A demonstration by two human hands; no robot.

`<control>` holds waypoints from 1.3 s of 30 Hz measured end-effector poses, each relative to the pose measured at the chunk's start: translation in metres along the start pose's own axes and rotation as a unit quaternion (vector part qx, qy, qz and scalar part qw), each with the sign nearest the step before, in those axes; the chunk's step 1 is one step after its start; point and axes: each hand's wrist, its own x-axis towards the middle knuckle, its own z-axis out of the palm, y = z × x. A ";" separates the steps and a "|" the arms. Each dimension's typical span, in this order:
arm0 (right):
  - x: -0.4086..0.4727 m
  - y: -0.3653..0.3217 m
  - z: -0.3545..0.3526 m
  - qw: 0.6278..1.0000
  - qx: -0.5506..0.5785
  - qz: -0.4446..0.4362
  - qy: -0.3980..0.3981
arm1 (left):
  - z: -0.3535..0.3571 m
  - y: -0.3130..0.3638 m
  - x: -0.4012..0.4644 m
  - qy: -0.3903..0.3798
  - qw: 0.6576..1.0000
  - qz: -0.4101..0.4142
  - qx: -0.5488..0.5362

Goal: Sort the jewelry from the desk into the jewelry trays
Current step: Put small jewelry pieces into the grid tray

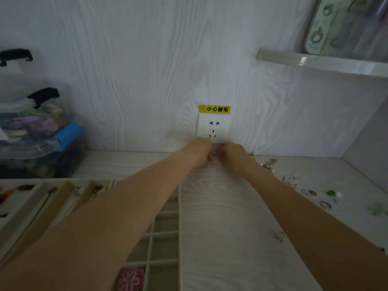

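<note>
Far left: clear lidded plastic storage box [35,131] against wall. Cream gridded jewelry trays [165,234] along desk's left edge. Left hand [200,152] and right hand [233,157] curled, meeting below white wall socket [214,128]; held item too small to tell. Scattered silver rings and jewelry [294,183] right, open white woodgrain desk [220,227] between.

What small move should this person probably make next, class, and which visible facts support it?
Probably draw both hands back from the wall toward the jewelry trays. The left hand and right hand meet below the wall socket, fingers curled around something small that cannot be made out. Rings and other pieces lie unsorted on the desk.
</note>
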 end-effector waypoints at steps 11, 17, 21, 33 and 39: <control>-0.011 -0.014 -0.007 0.999 -0.008 -0.030 -0.026 | -0.010 -0.008 -0.024 -0.061 0.996 -0.007 -0.071; -0.048 -0.023 -0.021 0.997 0.037 0.019 -0.070 | -0.025 0.008 -0.051 -0.034 0.964 -0.043 -0.260; -0.073 -0.022 -0.031 0.970 0.234 0.062 -0.015 | -0.035 0.018 -0.075 -0.007 0.918 -0.065 -0.392; -0.122 -0.067 -0.057 0.862 0.505 0.037 -0.026 | -0.057 0.033 -0.129 0.030 0.884 -0.067 -0.462; -0.132 -0.086 -0.057 0.850 0.524 0.019 -0.049 | -0.062 0.023 -0.158 0.039 0.840 -0.084 -0.535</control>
